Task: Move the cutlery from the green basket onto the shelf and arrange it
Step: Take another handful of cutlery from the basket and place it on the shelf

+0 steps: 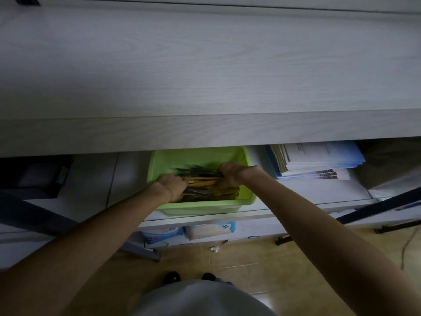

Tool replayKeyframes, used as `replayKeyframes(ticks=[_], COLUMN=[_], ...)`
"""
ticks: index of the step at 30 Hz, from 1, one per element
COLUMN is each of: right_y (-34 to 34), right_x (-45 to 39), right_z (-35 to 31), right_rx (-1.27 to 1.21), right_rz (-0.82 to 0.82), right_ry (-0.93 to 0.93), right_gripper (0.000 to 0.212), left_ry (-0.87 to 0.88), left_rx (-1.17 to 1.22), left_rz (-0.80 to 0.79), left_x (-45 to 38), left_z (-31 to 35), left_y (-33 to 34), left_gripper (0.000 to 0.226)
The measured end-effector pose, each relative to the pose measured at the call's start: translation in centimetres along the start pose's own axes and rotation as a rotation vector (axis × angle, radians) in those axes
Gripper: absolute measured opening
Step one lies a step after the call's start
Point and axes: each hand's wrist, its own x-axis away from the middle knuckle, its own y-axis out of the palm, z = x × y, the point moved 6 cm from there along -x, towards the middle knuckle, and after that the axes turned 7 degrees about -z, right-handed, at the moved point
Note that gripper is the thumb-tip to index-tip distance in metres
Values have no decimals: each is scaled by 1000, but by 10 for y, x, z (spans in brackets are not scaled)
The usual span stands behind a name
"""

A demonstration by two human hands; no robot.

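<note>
Wide pale shelf (205, 65) fills the upper view, top bare. Below it, on a lower board, green basket (200, 205) sits w/ paper stack (319, 163) just to its right. Both your hands are inside the basket. Cutlery (205, 182), a yellow and dark-handled bundle, lies between them. Your left hand (172, 185) curls round the bundle's left end; your right hand (230, 175) grips the right end. Individual pieces: can't tell apart.
</note>
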Motion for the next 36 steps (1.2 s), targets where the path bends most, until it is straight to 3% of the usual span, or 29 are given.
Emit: replayKeyframes(ticks=[14, 20, 30, 36], right_y=[-5, 9, 13, 21], right_x=[9, 3, 4, -1], right_z=[-4, -5, -3, -6], right_rx=[-182, -88, 21, 128], right_rz=[-47, -42, 195, 243], right_ry=[-12, 24, 42, 57], right_gripper=[50, 28, 26, 35], left_ry=[6, 41, 11, 1], left_rx=[105, 121, 55, 38], left_rz=[-22, -70, -41, -39], left_x=[-6, -7, -4, -6], left_z=[-5, -4, 0, -2], left_y=[10, 10, 6, 12], left_gripper=[26, 34, 25, 26])
